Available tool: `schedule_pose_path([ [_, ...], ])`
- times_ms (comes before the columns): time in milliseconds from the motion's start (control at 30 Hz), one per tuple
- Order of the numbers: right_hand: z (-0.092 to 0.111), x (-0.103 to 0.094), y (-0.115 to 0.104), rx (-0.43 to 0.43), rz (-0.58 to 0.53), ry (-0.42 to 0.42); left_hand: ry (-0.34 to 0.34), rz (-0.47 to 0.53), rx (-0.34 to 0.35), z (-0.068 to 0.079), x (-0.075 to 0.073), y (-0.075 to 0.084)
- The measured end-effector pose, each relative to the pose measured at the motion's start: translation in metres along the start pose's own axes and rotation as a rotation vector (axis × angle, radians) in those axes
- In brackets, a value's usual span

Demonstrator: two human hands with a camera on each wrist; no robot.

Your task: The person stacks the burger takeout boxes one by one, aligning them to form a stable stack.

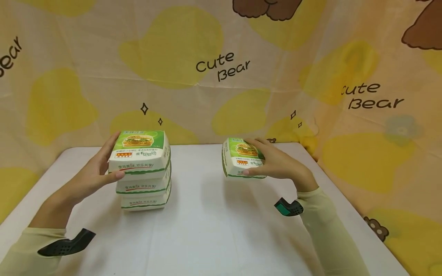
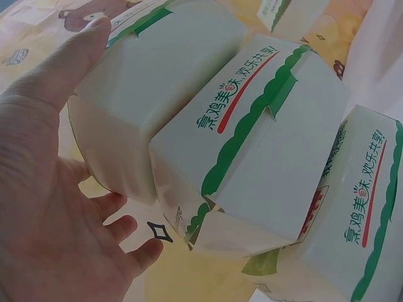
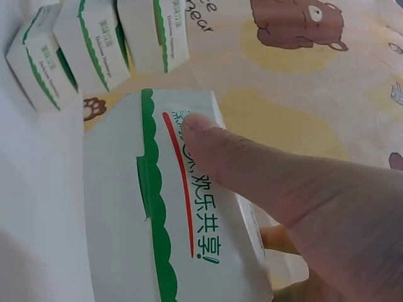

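Three white-and-green burger boxes stand stacked on the left of the table. My left hand (image 1: 93, 172) grips the top burger box (image 1: 138, 153) by its left side, thumb at the front and fingertips at the back edge. This top box sits a little left of the middle burger box (image 1: 143, 186) and bottom burger box (image 1: 144, 202). On the right, my right hand (image 1: 279, 161) holds another burger box (image 1: 238, 161) above the table, its shadow below. In the right wrist view the thumb presses the printed front of that burger box (image 3: 119, 207); its other fingers are mostly hidden.
White cloth covers the table (image 1: 203, 230). A yellow patterned curtain (image 1: 186, 103) hangs behind it and along the right side. Dark devices with straps sit at both wrists, over the sleeves (image 1: 328, 226).
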State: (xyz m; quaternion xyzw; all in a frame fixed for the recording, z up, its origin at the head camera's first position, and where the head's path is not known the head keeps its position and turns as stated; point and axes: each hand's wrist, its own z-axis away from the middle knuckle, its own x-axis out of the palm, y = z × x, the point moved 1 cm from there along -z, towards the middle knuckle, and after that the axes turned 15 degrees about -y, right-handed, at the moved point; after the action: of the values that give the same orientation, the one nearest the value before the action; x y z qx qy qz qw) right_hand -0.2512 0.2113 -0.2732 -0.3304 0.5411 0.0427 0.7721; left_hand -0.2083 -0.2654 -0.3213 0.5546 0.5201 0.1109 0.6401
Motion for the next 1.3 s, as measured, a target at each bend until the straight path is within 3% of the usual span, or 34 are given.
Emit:
schedule_pose_path([
  [500, -0.015, -0.011, -0.03, -0.064, 0.038, 0.02, 0.003, -0.036, -0.039, -0.004, -0.001, -0.003],
  [1167, -0.046, -0.023, -0.074, -0.155, -0.042, 0.013, -0.001, -0.025, -0.008, -0.004, -0.002, -0.008],
  [1300, -0.052, -0.024, -0.088, -0.138, -0.04, 0.027, 0.007, -0.034, -0.032, -0.005, -0.002, -0.009],
])
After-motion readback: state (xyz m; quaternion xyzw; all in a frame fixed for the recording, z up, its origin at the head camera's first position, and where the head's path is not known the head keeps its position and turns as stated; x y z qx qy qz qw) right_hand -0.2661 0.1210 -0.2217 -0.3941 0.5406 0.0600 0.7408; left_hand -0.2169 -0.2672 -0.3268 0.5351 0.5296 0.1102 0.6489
